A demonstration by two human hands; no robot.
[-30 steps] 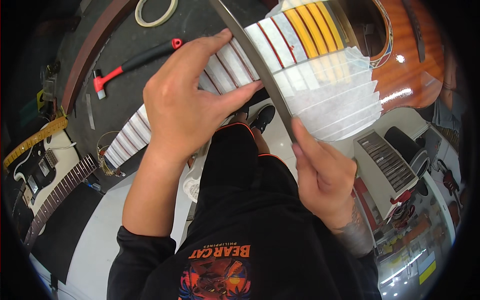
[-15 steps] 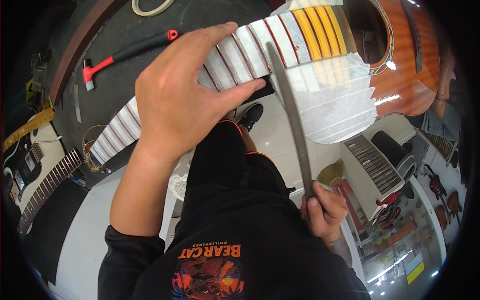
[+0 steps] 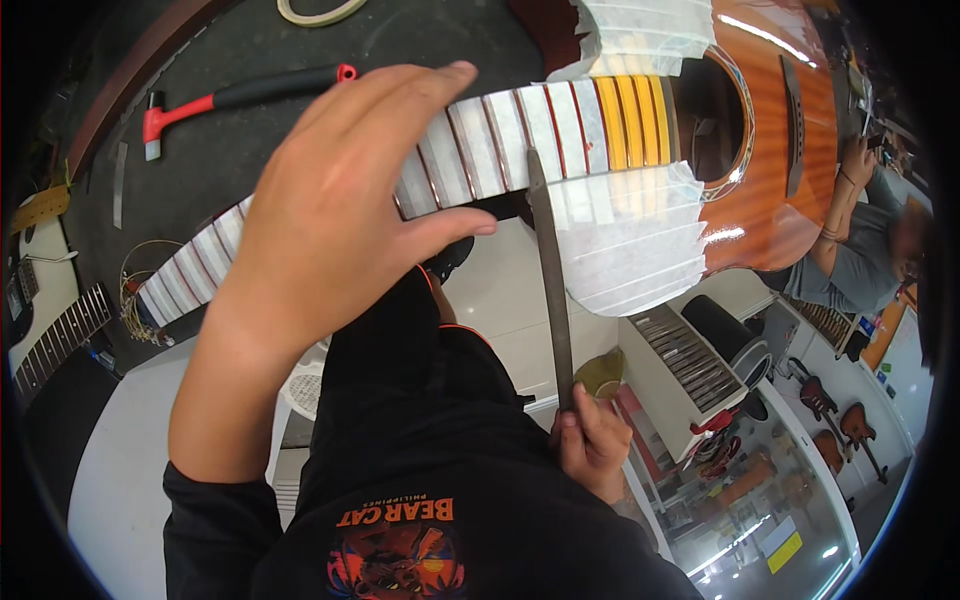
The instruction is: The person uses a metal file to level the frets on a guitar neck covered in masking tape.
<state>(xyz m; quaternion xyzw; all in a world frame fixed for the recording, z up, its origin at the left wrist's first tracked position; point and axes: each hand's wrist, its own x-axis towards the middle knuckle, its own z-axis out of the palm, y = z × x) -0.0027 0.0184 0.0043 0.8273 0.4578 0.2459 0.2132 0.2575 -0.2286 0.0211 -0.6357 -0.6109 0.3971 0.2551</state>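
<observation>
An acoustic guitar (image 3: 770, 200) lies across the far side, its neck (image 3: 485, 150) pointing left. White tape strips cover the fretboard between the frets, with yellow strips (image 3: 640, 122) near the soundhole. My left hand (image 3: 330, 190) spans the neck from above, thumb along the near edge and fingers over the far edge, hiding part of the fretboard. A long flat metal file (image 3: 556, 300) is in my right hand (image 3: 592, 445), gripped at its near end. Its tip overlaps the near edge of the fretboard, just right of my left hand. White masking sheets (image 3: 635, 245) cover the guitar top beside the neck.
A red and black hammer (image 3: 240, 95) and a tape roll (image 3: 320, 10) lie on the dark bench mat (image 3: 190, 190). Another guitar neck (image 3: 65, 335) is at left. A box of files (image 3: 685, 360) and a glass case (image 3: 770, 500) stand at right. Another person (image 3: 865, 240) sits beyond.
The view has shifted, so the guitar appears lower and further left, and the other person shows more fully. Against the fretboard, the file tip has drawn back slightly toward me. Both hands keep their grips.
</observation>
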